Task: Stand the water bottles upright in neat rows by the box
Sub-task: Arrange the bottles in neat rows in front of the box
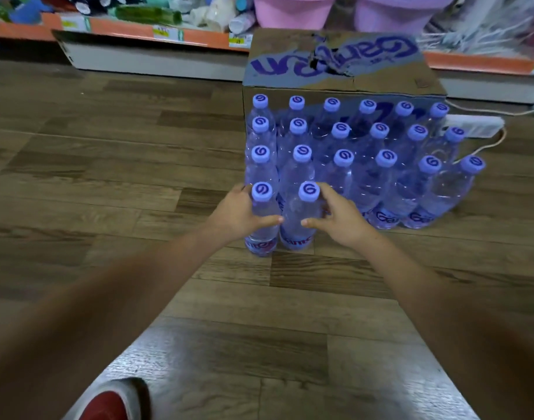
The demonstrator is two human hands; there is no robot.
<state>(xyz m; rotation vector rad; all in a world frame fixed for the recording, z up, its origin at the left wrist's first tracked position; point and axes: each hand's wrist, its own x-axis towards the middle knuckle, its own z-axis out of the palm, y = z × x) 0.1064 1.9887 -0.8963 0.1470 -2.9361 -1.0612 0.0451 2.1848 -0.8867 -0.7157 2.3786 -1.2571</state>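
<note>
A: Status on the bottles (344, 153)?

B: All upright on the floor (108, 147), packed against the near face of the box (344, 77). Three rows of six, caps up, clear with water inside. A fourth row is started at the near left corner of the block: two bottles only.

A: Hands?

B: Left hand (237, 215) is wrapped round the left front bottle (262, 219), thumb across its near side, fingers behind it. Right hand (340, 218) grips the right front bottle (300, 219) the same way, thumb in front. Both bottles stand on the floor, touching each other and the row behind.

A: Box?

B: Cardboard, closed, top torn near the middle, purple print on it. Contents can't be seen.

A: Rows straight?

B: Left columns are tight. The right end bottles lean outward a bit.

A: Anything else?

B: Shelf (144, 34) behind the box with blurred goods, two pink tubs (350, 10) above it. Power strip (471, 124) at the box's right, cord trailing. A red shoe (108, 404) at the near edge.
</note>
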